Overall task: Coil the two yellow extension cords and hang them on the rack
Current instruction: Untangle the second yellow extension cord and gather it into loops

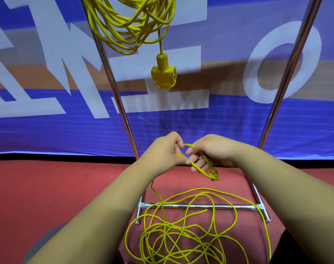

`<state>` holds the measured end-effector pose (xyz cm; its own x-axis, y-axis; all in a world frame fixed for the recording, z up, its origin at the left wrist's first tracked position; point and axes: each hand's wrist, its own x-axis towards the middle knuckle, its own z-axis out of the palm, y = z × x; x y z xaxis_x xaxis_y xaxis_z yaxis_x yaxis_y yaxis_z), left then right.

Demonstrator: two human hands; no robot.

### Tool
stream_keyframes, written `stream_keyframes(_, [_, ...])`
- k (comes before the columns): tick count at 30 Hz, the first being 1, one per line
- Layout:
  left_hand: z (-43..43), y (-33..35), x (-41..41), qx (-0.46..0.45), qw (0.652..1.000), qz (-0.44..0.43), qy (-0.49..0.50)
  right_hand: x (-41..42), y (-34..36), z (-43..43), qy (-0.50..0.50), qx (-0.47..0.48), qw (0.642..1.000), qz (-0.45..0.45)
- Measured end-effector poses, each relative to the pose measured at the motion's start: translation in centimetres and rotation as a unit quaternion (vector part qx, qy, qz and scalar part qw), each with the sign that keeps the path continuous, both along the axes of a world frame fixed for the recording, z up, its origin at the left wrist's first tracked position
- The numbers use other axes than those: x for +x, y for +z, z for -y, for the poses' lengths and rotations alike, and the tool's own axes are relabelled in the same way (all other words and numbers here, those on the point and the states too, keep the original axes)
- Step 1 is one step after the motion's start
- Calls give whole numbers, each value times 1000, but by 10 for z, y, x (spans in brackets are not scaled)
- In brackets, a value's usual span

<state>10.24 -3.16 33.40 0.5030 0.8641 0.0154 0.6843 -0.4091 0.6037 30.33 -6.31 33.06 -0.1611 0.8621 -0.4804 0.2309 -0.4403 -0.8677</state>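
Note:
One yellow extension cord (131, 25) hangs coiled from the top of the metal rack (112, 77), its socket block (163, 76) dangling below the loops. The second yellow cord (183, 231) lies in a loose tangle on the red floor over the rack's base bar (200, 206). My left hand (166, 149) pinches this cord near its end. My right hand (210, 153) grips the same stretch, curled round a small loop, and the plug end (213, 175) sticks out just below my right fingers. A strand runs down from my hands to the tangle.
Two slanted chrome uprights, the left one at the rack and the right upright (288, 73), frame the space in front of me. Behind them hangs a blue banner (48, 130) with large white letters. The floor (48, 187) is red carpet.

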Motion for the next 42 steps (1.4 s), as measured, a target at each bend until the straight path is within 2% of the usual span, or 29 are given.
stream_keyframes(4, [-6,-2,-2,5,999,21,27,-4,-2,1,87,17,994,63])
stream_keyframes(6, [-11,-3,-7,0,999,17,33,-3,-1,2,99,29,993,57])
stream_keyframes(10, [-20,-10,-27,-115,992,-41,-13,3,9,0,65,56,996,20])
stream_keyframes(12, [-23,-15,-36,-189,979,-30,-64,10,12,-2,40,58,997,22])
stream_keyframes(14, [-24,-15,-41,-212,973,0,-90,16,13,-3,28,53,998,24])
stream_keyframes(16, [-24,-12,-40,-195,976,43,-83,20,13,-2,38,46,998,11])
stream_keyframes(18, [-26,-7,-38,-139,986,69,-63,21,13,-2,52,40,998,-6])
stream_keyframes(22, [-33,4,-39,-20,998,22,-51,17,13,-1,76,31,996,-27])
stream_keyframes(30, [-36,14,-38,-25,995,61,-75,9,15,1,92,39,994,-42])
stream_keyframes(34, [-27,12,-22,34,992,12,-118,2,13,2,77,45,994,-55])
stream_keyframes(39, [-39,1,-34,-82,993,63,-59,3,19,-3,50,47,996,-58])
stream_keyframes(42, [-46,-7,-49,-148,987,33,-43,9,25,-3,40,40,997,-53])
